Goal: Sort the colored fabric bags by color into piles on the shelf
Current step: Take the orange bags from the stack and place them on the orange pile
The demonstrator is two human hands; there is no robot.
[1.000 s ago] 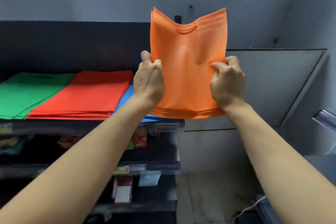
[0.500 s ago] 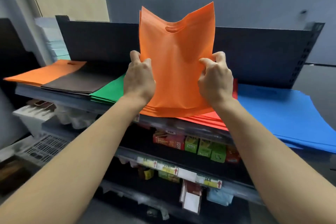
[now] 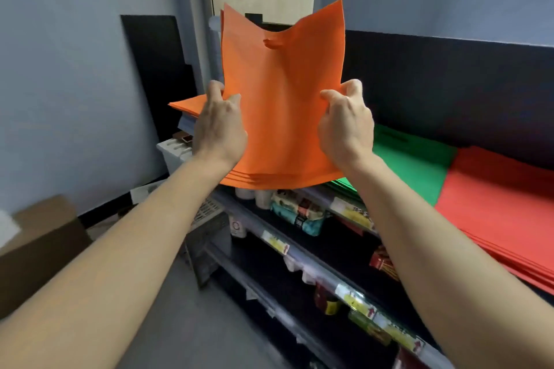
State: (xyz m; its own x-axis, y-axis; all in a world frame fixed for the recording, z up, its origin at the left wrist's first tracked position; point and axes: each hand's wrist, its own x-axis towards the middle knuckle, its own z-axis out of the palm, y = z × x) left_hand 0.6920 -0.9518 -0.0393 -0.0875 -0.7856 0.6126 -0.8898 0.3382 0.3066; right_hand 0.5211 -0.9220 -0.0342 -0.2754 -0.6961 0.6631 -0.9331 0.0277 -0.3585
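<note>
I hold a small stack of orange fabric bags (image 3: 281, 105) upright in front of me, handle cut-out at the top. My left hand (image 3: 220, 126) grips its left edge and my right hand (image 3: 344, 126) grips its right edge. Behind the held bags, at the shelf's left end, lies an orange pile (image 3: 187, 105), mostly hidden. To the right on the same shelf lie a green pile (image 3: 410, 162) and a red pile (image 3: 503, 207).
The black shelf back panel (image 3: 449, 84) rises behind the piles. Lower shelves (image 3: 323, 252) carry packaged goods and price labels. A cardboard box (image 3: 39, 243) stands on the floor at left, a white crate (image 3: 175, 153) beside the shelf end.
My view and both hands with the orange bags have swung left along the shelf, from the blue and red piles to the orange pile at its left end.
</note>
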